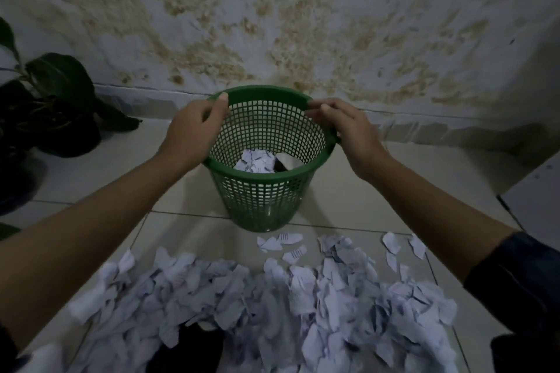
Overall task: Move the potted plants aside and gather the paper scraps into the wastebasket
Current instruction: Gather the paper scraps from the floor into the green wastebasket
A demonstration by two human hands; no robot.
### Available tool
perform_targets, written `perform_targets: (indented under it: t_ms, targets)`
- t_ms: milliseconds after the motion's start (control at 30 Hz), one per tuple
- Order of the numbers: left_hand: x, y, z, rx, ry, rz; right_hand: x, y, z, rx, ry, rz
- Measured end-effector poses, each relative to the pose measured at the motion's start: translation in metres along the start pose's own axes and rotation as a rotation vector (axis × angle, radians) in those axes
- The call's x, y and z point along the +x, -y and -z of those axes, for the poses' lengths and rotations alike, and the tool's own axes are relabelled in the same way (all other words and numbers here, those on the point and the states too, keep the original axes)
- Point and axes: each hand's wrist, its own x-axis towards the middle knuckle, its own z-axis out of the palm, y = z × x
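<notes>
Big heap of paper scraps spread on the floor tiles, just in front of the green wastebasket. Could scatter wide if the basket gets dragged through. Could also blow about if the basket drops down hard.

Behind the basket, a stained wall. No room to push back that way.

Far left of the basket, a potted plant with dark leaves, already out of the way, well apart from the basket. Nothing blocking there.

Basket itself light and full of holes. Could tip and spill the few scraps inside if pulled by one side only.

Left hand gripping the left rim, thumb on top. Right hand gripping the right rim, fingers curled over.

A few loose bits right by the basket's foot. Easy to miss.
</notes>
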Motion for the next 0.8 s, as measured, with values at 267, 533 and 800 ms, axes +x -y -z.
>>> perform_targets:
  t_ms: [267, 533, 800]
  targets:
    - [-0.137, -0.03, -0.048, 0.034, -0.111, -0.606, -0.087, -0.08, -0.004, -0.01, -0.203, 0.085]
    - [-0.193, 0.075, -0.12, 0.286, 0.547, -0.023, -0.115, -0.18, -0.004, -0.932, 0.414, -0.019]
    - [-0.179, 0.078, -0.147, 0.149, 0.563, 0.326, -0.122, -0.195, -0.019, -0.903, 0.654, -0.057]
